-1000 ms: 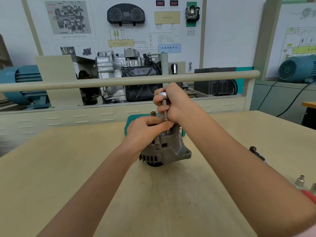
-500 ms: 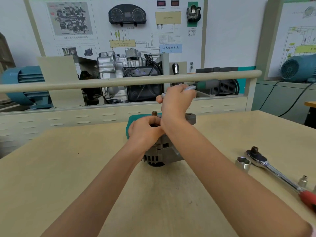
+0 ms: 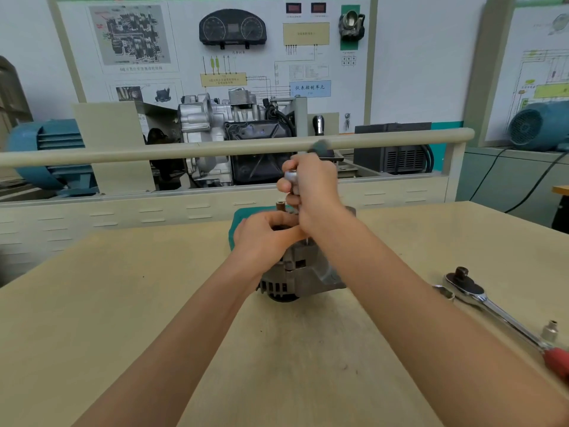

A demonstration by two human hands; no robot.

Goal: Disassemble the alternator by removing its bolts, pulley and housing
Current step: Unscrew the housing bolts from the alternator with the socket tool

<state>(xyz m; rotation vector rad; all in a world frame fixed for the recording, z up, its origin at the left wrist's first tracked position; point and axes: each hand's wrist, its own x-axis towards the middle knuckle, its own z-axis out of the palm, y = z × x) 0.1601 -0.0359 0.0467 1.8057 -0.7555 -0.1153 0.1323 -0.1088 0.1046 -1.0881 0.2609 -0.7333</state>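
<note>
The right hand [image 3: 311, 192], curled round a small driver [image 3: 292, 177] with a thin shaft, has swung back upright over the alternator [image 3: 303, 272] after tilting away a moment ago, so a bolt is probably still being worked loose. The left hand [image 3: 264, 238] grips the alternator's top mid-surface [image 3: 123, 318]. A ratchet [image 3: 492, 306] and sockets lie well to the right, leaving the surface's left side free.

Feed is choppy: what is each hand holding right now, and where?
Right hand grips a small driver tool by its handle; left hand holds the alternator at its top.
</note>
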